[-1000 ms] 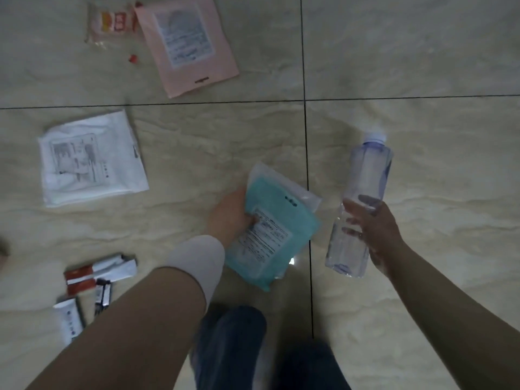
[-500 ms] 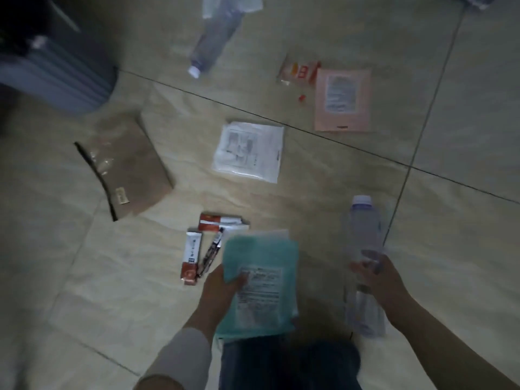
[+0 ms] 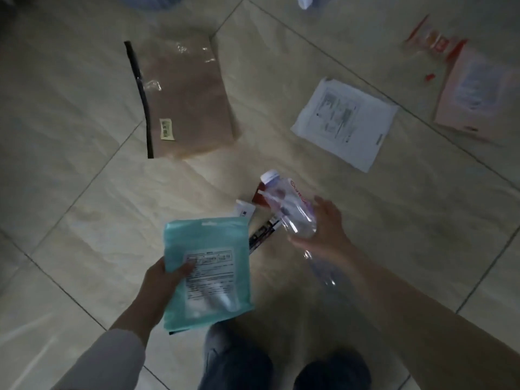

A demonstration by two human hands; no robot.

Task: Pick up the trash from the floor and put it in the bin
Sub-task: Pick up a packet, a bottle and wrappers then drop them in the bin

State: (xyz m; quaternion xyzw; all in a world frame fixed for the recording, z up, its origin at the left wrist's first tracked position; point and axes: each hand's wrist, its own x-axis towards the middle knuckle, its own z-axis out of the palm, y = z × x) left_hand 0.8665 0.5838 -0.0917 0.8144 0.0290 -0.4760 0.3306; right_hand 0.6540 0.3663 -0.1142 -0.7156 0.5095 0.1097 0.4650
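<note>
My left hand grips a teal plastic pouch with a white label, held above the tiled floor. My right hand holds a clear plastic bottle with a white cap, tilted up to the left. Under the bottle lie small red, white and black sachets on the floor. Further off lie a brown paper envelope, a white printed bag, a pink bag and a red-and-white snack wrapper. The bin's dark rim shows at the top edge.
Another bottle's white cap pokes in at the top edge. My knees in dark trousers fill the bottom centre. The floor is pale glossy tile with dark grout lines.
The view has swung left, so the floor litter has slid right. Both hands keep their loads; the bottle has tilted from upright to leaning left and moved nearer the pouch.
</note>
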